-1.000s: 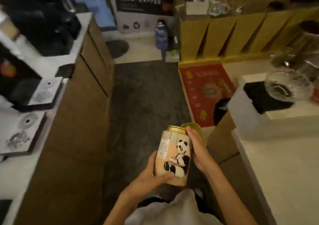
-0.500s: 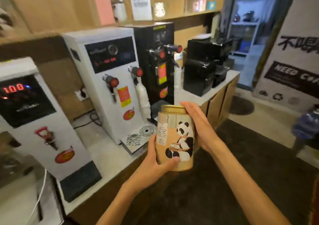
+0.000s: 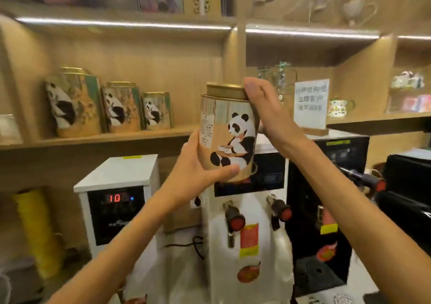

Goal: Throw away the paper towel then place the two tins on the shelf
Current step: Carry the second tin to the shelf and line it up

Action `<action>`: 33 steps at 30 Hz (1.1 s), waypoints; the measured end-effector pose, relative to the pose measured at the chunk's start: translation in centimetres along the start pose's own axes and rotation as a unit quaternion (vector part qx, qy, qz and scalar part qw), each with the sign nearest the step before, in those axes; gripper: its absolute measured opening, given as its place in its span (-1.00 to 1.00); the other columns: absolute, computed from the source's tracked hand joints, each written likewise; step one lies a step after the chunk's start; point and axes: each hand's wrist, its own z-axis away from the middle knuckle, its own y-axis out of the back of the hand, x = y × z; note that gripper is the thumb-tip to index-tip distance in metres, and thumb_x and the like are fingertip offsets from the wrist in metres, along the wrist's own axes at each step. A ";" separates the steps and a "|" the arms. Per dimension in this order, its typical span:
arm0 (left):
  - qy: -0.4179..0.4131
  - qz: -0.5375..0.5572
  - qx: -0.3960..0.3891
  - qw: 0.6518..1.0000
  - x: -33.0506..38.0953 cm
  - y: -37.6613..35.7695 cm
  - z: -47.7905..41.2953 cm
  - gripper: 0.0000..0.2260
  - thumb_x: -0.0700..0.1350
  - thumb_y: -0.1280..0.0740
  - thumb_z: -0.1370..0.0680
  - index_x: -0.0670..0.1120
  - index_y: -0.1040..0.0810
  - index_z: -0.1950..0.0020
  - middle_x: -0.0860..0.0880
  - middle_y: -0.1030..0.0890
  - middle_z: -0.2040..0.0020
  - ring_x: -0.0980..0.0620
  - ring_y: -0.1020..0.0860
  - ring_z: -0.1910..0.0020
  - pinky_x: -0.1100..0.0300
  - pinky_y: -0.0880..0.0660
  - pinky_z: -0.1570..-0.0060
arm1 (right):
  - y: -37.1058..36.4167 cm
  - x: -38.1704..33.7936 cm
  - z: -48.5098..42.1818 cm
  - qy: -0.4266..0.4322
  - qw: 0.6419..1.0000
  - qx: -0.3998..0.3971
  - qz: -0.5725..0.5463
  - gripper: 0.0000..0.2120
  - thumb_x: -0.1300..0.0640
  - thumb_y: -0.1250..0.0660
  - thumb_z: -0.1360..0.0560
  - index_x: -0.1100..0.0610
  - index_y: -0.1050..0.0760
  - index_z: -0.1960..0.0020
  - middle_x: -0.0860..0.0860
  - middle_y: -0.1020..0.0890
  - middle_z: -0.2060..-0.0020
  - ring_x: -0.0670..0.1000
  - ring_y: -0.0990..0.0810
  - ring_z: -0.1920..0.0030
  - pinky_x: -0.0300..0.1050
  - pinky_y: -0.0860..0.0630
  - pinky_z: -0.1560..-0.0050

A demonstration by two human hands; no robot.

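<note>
A round tan tin (image 3: 229,136) with a panda picture and a gold lid is held upright at the height of the wooden shelf (image 3: 144,136). My left hand (image 3: 198,163) wraps its lower left side, thumb across the front. My right hand (image 3: 265,112) presses on its upper right side and the lid's edge. What lies behind the tin, under my right hand, is hidden. Three panda tins stand in a row on the shelf's left part, the largest (image 3: 72,103) leftmost and the smallest (image 3: 157,111) nearest the held tin. No paper towel is in view.
Below the shelf stand a white boiler with a red display (image 3: 116,201), a white dispenser with red taps (image 3: 247,245) and a black dispenser (image 3: 326,210). A paper sign (image 3: 311,103) and mugs occupy the shelf to the right. Yellow cups (image 3: 37,231) are stacked at left.
The view swung from the floor aisle to the counter and then up to the shelf. Both hands kept hold of the panda tin and raised it to shelf height.
</note>
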 end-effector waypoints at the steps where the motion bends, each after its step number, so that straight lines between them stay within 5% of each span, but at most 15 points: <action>1: -0.004 -0.017 0.009 1.000 -0.9 0.9 -2.1 -0.17 0.29 -0.59 -0.23 0.40 -0.20 -0.37 0.23 -0.45 -0.36 0.18 -0.45 -0.32 0.12 -0.40 -0.33 | -0.3 0.6 -2.1 -0.009 1.000 -0.026 0.006 -0.48 -0.30 -0.16 -0.55 -0.07 -0.29 -0.42 -0.13 -0.50 -0.18 -0.15 -0.59 -0.11 -0.09 -0.62 0.03; 5: 0.009 -0.055 0.007 0.998 -5.3 4.1 -10.5 -0.10 0.24 -0.59 -0.26 0.24 -0.16 -0.46 0.45 -0.39 -0.13 0.44 -0.40 -0.13 0.38 -0.32 -0.10 | -1.8 3.5 -10.9 -0.068 0.986 -0.128 0.079 -0.22 -0.33 -0.33 -0.45 -0.19 -0.01 -0.51 -0.04 -0.38 -0.30 0.06 -0.53 -0.19 0.07 -0.64 0.06; 9: 0.070 -0.079 -0.010 0.994 -10.3 6.7 -18.7 -0.08 0.27 -0.60 -0.22 0.24 -0.19 -0.46 0.30 -0.48 -0.21 0.23 -0.48 -0.18 0.16 -0.42 -0.24 | -4.2 7.8 -19.4 -0.073 0.979 -0.133 0.134 -0.11 -0.29 -0.44 -0.38 -0.16 -0.01 -0.53 -0.01 -0.42 -0.29 0.09 -0.51 -0.17 0.03 -0.63 0.15; 12: 0.094 -0.113 0.012 0.989 -13.3 7.9 -23.8 -0.13 0.26 -0.59 -0.23 0.24 -0.22 -0.42 0.34 -0.47 -0.10 0.22 -0.47 -0.10 0.24 -0.39 -0.10 | -6.2 12.0 -24.8 -0.074 0.983 -0.121 0.116 -0.11 -0.29 -0.46 -0.36 -0.14 -0.04 -0.52 0.04 -0.42 -0.37 0.11 -0.50 -0.18 -0.01 -0.59 0.19; 19: 0.147 -0.186 0.067 0.969 -20.4 7.5 -29.6 -0.23 0.14 -0.58 -0.34 0.02 -0.32 -0.44 0.01 -0.53 -0.34 0.00 -0.53 -0.23 0.07 -0.48 -0.18 | -9.3 20.8 -31.8 -0.103 0.980 -0.148 0.086 -0.04 -0.25 -0.47 -0.37 -0.11 0.02 -0.56 0.07 -0.36 -0.42 0.07 -0.43 -0.16 -0.11 -0.51 0.32; 26: 0.175 -0.184 0.085 0.964 -23.7 6.5 -32.2 -0.29 0.06 -0.54 -0.41 -0.02 -0.31 -0.47 -0.03 -0.51 -0.39 -0.06 -0.49 -0.35 -0.02 -0.43 -0.32 | -10.5 26.1 -36.0 -0.118 0.973 -0.169 0.100 -0.01 -0.29 -0.44 -0.38 -0.12 0.09 -0.58 0.11 -0.27 -0.51 0.25 -0.40 -0.38 0.02 -0.55 0.17; 29: 0.198 -0.187 0.093 0.958 -24.8 6.2 -33.4 -0.32 0.08 -0.51 -0.45 -0.02 -0.30 -0.47 -0.04 -0.51 -0.40 -0.08 -0.48 -0.36 -0.04 -0.43 -0.33 | -11.1 27.7 -37.2 -0.112 0.975 -0.166 0.091 0.00 -0.25 -0.44 -0.41 -0.09 0.14 -0.59 0.13 -0.20 -0.56 0.28 -0.32 -0.45 0.25 -0.51 -0.13; 33: 0.219 -0.208 0.101 0.948 -25.9 6.1 -34.6 -0.36 0.09 -0.48 -0.47 -0.04 -0.31 -0.46 -0.06 -0.52 -0.38 -0.10 -0.50 -0.35 -0.11 -0.46 -0.35 | -11.8 29.3 -38.2 -0.074 0.979 -0.177 0.067 0.05 -0.21 -0.44 -0.43 -0.02 0.23 -0.60 0.12 -0.08 -0.61 0.24 -0.18 -0.55 0.21 -0.30 -0.43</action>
